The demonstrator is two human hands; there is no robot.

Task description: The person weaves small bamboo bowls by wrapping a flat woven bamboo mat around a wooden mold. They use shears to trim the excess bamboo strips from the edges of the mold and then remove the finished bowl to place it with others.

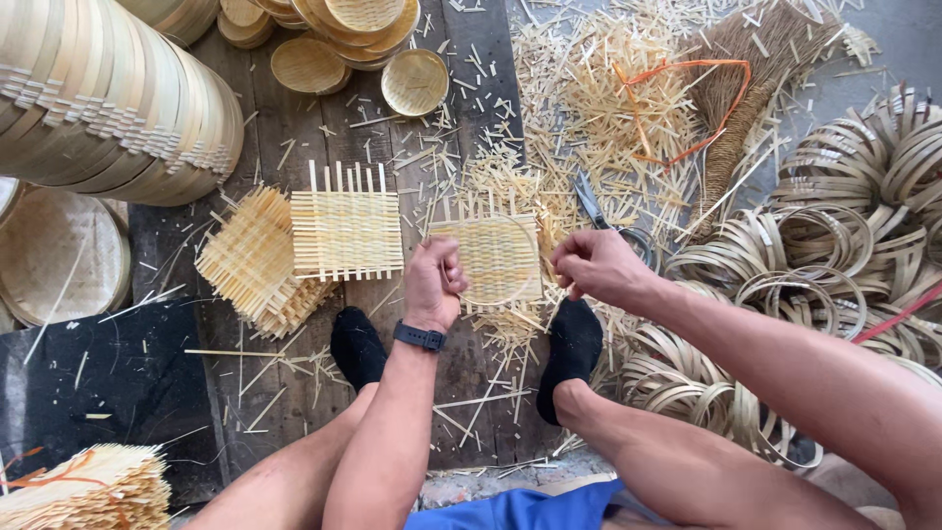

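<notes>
A square woven bamboo mat with a thin bamboo ring (497, 257) pressed onto it is held between both hands above the wooden floor. My left hand (436, 283), with a dark watch on the wrist, grips its left edge. Gripping the right edge is my right hand (595, 266). My two feet in black socks (359, 345) rest on the boards below the mat.
A stack of square woven mats (343, 231) lies at left beside another fanned pile (251, 261). Scissors (593, 203) lie among bamboo offcuts. Piles of bamboo rings (834, 245) sit at right, a broom (746, 88) at the back, finished round lids (108, 98) at upper left.
</notes>
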